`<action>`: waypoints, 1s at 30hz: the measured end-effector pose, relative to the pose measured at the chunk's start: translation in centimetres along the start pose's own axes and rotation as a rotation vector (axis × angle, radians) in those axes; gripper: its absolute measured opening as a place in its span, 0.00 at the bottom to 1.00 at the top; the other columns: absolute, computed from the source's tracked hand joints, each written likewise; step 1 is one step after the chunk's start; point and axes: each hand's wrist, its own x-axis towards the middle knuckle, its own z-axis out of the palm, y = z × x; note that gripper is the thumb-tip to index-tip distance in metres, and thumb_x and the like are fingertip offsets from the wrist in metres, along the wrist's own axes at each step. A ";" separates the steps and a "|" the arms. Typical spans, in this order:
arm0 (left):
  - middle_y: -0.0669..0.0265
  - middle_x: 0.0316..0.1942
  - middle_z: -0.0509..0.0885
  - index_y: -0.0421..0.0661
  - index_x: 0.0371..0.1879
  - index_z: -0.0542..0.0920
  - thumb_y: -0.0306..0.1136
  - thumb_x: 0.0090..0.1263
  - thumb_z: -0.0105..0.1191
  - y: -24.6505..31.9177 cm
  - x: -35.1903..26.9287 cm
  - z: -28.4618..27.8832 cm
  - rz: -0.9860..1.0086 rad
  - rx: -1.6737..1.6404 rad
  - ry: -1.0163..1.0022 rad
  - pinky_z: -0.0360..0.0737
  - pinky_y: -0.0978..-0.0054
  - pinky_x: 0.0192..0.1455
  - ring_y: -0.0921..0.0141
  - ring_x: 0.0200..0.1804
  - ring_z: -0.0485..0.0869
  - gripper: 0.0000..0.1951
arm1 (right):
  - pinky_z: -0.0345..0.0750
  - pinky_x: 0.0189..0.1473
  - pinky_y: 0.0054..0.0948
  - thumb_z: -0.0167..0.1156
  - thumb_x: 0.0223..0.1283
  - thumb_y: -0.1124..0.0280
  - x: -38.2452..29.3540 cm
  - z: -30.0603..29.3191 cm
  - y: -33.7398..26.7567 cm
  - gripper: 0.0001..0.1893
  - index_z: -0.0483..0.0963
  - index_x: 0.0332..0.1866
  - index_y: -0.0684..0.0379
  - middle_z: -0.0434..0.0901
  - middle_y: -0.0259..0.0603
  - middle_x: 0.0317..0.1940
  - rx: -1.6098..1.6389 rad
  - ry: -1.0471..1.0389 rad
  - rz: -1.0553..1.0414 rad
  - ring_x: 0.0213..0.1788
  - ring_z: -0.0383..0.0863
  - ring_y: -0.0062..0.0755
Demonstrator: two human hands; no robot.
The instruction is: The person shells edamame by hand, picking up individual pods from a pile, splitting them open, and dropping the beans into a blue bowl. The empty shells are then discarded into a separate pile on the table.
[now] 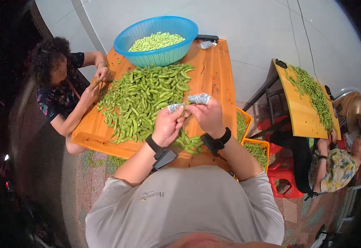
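My left hand and my right hand meet above the wooden table, fingertips pinched together. A green soybean pod shows between them, mostly hidden by the fingers. Patterned wraps cover a digit on each hand, one wrap on the left and another wrap on the right. Just left of my hands spreads a large heap of soybean pods. A few loose pods lie below my wrists. Behind the heap, a blue plastic basket holds shelled green beans.
At the table's left side another person's hands work at the heap. Yellow crates of pods stand by the right edge. Further right, a second table bears pods, with a person beside it. A red stool stands between.
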 end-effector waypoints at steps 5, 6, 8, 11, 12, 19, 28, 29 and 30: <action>0.68 0.27 0.82 0.39 0.35 0.82 0.28 0.71 0.54 -0.6 -0.6 0.4 0.078 0.008 0.105 0.60 0.87 0.18 0.84 0.19 0.66 0.06 | 0.83 0.38 0.24 0.57 0.59 0.87 -0.6 1.4 -1.0 0.10 0.73 0.46 0.72 0.80 0.42 0.35 -0.046 0.052 -0.136 0.36 0.84 0.26; 0.68 0.27 0.82 0.39 0.34 0.82 0.27 0.71 0.55 -0.6 -0.7 0.5 0.109 0.014 0.127 0.59 0.87 0.18 0.84 0.19 0.66 0.05 | 0.83 0.38 0.24 0.57 0.59 0.87 -0.6 1.3 -0.8 0.10 0.73 0.46 0.72 0.80 0.42 0.35 -0.045 0.051 -0.134 0.36 0.84 0.26; 0.68 0.27 0.83 0.39 0.35 0.82 0.27 0.70 0.56 -0.7 -0.6 0.2 0.107 0.024 0.125 0.59 0.87 0.18 0.84 0.18 0.66 0.04 | 0.82 0.38 0.22 0.57 0.60 0.86 -0.4 1.0 -0.2 0.09 0.75 0.46 0.71 0.80 0.40 0.36 -0.283 0.009 -0.324 0.35 0.83 0.24; 0.68 0.27 0.84 0.39 0.35 0.83 0.27 0.68 0.57 -0.2 -0.4 0.1 0.108 0.093 0.079 0.60 0.86 0.18 0.85 0.18 0.67 0.04 | 0.80 0.35 0.23 0.59 0.59 0.81 -0.1 0.6 0.0 0.08 0.78 0.43 0.69 0.83 0.41 0.35 0.140 -0.013 0.058 0.34 0.84 0.23; 0.69 0.27 0.84 0.39 0.36 0.83 0.27 0.68 0.58 -0.1 -0.5 0.1 0.103 0.152 0.039 0.60 0.86 0.18 0.85 0.18 0.67 0.04 | 0.80 0.35 0.23 0.59 0.59 0.81 -0.1 0.4 -0.2 0.08 0.78 0.43 0.69 0.83 0.41 0.35 0.139 -0.012 0.062 0.34 0.84 0.23; 0.69 0.22 0.82 0.39 0.33 0.83 0.25 0.67 0.55 0.4 -0.3 -0.7 0.106 0.414 0.029 0.59 0.86 0.17 0.84 0.16 0.66 0.05 | 0.79 0.31 0.26 0.58 0.55 0.80 0.8 -0.4 -2.8 0.06 0.80 0.36 0.66 0.81 0.44 0.28 -0.235 -0.153 -0.205 0.26 0.83 0.32; 0.76 0.16 0.75 0.42 0.23 0.80 0.26 0.66 0.49 0.1 0.8 -1.4 0.093 0.405 0.064 0.57 0.83 0.16 0.84 0.14 0.64 0.09 | 0.76 0.27 0.33 0.63 0.52 0.75 0.9 0.9 -2.0 0.05 0.77 0.27 0.65 0.79 0.46 0.24 -0.402 -0.102 -0.133 0.24 0.81 0.41; 0.76 0.16 0.75 0.42 0.23 0.80 0.26 0.66 0.49 0.2 0.8 -1.3 0.094 0.406 0.062 0.57 0.83 0.16 0.84 0.14 0.64 0.09 | 0.76 0.28 0.34 0.64 0.52 0.74 1.0 0.9 -1.6 0.05 0.77 0.27 0.65 0.78 0.47 0.23 -0.464 -0.089 -0.253 0.24 0.80 0.43; 0.76 0.16 0.75 0.43 0.23 0.80 0.26 0.66 0.49 0.2 0.7 -1.3 0.076 0.346 0.048 0.57 0.83 0.16 0.84 0.14 0.64 0.09 | 0.76 0.28 0.34 0.64 0.52 0.74 1.0 0.9 -1.6 0.05 0.77 0.27 0.65 0.78 0.47 0.23 -0.463 -0.089 -0.254 0.24 0.80 0.43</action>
